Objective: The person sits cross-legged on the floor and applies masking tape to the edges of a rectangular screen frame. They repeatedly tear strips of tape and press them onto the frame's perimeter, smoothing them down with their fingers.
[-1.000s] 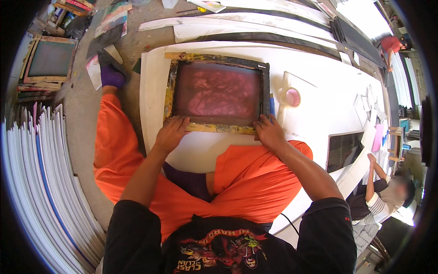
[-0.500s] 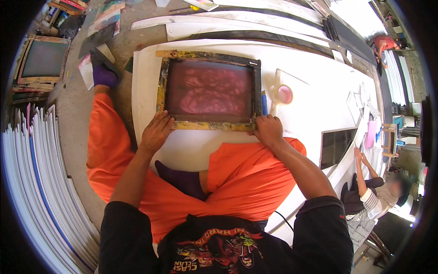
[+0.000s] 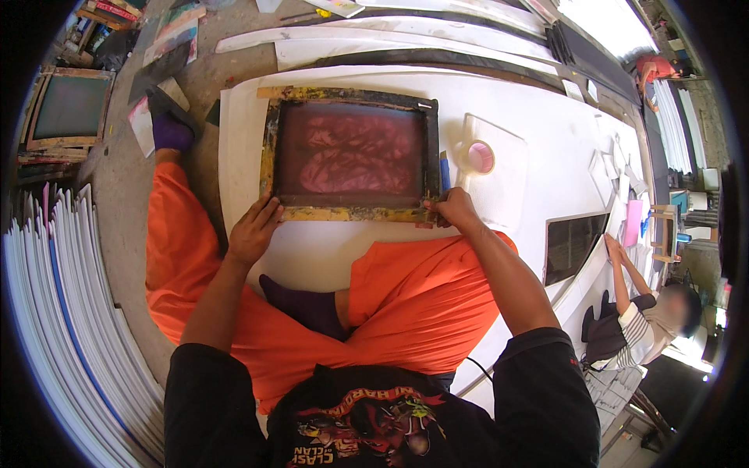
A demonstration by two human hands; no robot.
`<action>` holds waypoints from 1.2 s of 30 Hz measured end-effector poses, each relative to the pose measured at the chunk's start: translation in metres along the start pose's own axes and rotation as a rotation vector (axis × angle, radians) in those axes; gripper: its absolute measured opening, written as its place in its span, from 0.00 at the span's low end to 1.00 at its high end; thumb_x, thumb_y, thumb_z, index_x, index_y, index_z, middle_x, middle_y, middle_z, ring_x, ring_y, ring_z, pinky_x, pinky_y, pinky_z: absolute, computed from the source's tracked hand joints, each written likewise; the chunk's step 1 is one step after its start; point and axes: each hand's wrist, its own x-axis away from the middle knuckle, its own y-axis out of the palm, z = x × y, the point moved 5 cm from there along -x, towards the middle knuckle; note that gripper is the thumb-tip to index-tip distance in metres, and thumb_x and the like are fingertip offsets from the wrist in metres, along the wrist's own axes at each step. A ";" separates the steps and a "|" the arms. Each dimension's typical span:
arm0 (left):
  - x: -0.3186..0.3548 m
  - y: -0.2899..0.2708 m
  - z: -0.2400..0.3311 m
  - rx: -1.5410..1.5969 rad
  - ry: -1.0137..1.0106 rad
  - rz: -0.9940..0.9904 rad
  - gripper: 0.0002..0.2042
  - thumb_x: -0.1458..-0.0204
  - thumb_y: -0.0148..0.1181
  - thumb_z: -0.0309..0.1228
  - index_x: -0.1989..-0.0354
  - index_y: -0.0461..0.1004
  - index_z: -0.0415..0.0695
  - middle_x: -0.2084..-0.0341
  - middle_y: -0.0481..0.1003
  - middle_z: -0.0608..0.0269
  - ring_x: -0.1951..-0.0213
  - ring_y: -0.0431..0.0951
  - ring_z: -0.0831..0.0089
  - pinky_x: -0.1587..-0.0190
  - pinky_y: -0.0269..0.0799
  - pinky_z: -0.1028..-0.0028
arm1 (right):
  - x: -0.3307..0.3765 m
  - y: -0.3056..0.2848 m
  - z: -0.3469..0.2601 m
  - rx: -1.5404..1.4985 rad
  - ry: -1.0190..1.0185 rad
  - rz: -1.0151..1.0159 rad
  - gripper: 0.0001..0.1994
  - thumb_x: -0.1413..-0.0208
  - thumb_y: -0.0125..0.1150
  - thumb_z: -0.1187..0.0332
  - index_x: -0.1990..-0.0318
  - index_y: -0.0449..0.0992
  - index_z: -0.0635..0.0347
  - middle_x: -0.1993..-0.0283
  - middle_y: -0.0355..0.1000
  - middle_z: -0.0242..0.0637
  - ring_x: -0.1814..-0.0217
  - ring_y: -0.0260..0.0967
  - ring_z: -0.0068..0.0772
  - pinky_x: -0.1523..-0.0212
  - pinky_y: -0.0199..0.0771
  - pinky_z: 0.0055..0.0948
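Observation:
A screen printing frame (image 3: 351, 213) with paint-smeared wooden bars rests on a white board (image 3: 374, 238) in front of my crossed legs. Its mesh (image 3: 359, 152) shows a wrinkled pink and dark pattern. My left hand (image 3: 255, 226) grips the near left corner, fingers over the wood. The near right corner is held by my right hand (image 3: 459, 209), thumb on top; some of its fingers are hidden below the bar. Just beyond that hand, a blue strip-like thing (image 3: 445, 170) lies along the frame's right side. A tape roll (image 3: 480, 157) stands close by on the right.
A dark rectangular panel (image 3: 576, 246) lies on the right, near a seated person (image 3: 636, 331) with hands stretched forward. Stacked white sheets (image 3: 70, 312) fill the lower left. Another framed screen (image 3: 72, 108) leans at upper left. Long white strips (image 3: 390, 35) lie across the back.
The whole view has shifted slightly, so everything sits a little further left. The wrinkled pattern in the mesh looks different. Both hands keep hold of the frame's near corners.

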 end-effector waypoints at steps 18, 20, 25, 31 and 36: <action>-0.030 -0.005 0.006 0.050 -0.061 0.142 0.11 0.54 0.73 0.27 0.63 0.81 0.39 0.58 0.80 0.55 0.49 0.79 0.54 0.45 0.79 0.59 | 0.004 0.038 -0.050 0.968 -1.019 0.499 0.11 0.46 0.61 0.66 0.59 0.83 0.58 0.57 0.76 0.36 0.50 0.72 0.40 0.52 0.74 0.41; -0.023 0.004 0.005 0.060 -0.110 0.119 0.11 0.54 0.72 0.27 0.63 0.81 0.39 0.58 0.80 0.55 0.49 0.79 0.54 0.43 0.78 0.58 | 0.005 0.041 -0.049 0.979 -1.075 0.515 0.08 0.47 0.59 0.67 0.64 0.83 0.58 0.59 0.75 0.35 0.51 0.72 0.40 0.53 0.74 0.41; -0.024 0.010 0.013 0.020 -0.173 0.049 0.19 0.52 0.72 0.32 0.52 0.79 0.39 0.48 0.77 0.53 0.40 0.74 0.52 0.33 0.68 0.51 | 0.010 0.039 -0.050 1.089 -1.066 0.515 0.08 0.47 0.62 0.66 0.63 0.82 0.58 0.58 0.76 0.35 0.49 0.71 0.42 0.46 0.73 0.46; -0.077 0.029 0.081 0.144 -0.270 -0.162 0.42 0.49 0.71 0.42 0.26 0.60 0.41 0.25 0.57 0.53 0.22 0.52 0.54 0.22 0.48 0.52 | 0.046 0.078 -0.104 0.770 -0.707 0.314 0.50 0.52 0.69 0.60 0.21 0.51 0.59 0.19 0.51 0.48 0.16 0.44 0.50 0.19 0.43 0.55; -0.087 0.072 0.104 0.056 -0.346 -0.336 0.45 0.44 0.65 0.45 0.20 0.49 0.44 0.20 0.47 0.57 0.19 0.44 0.60 0.20 0.42 0.56 | 0.055 0.155 -0.130 0.663 -0.725 0.159 0.54 0.50 0.64 0.63 0.18 0.37 0.60 0.14 0.36 0.46 0.12 0.30 0.45 0.17 0.32 0.54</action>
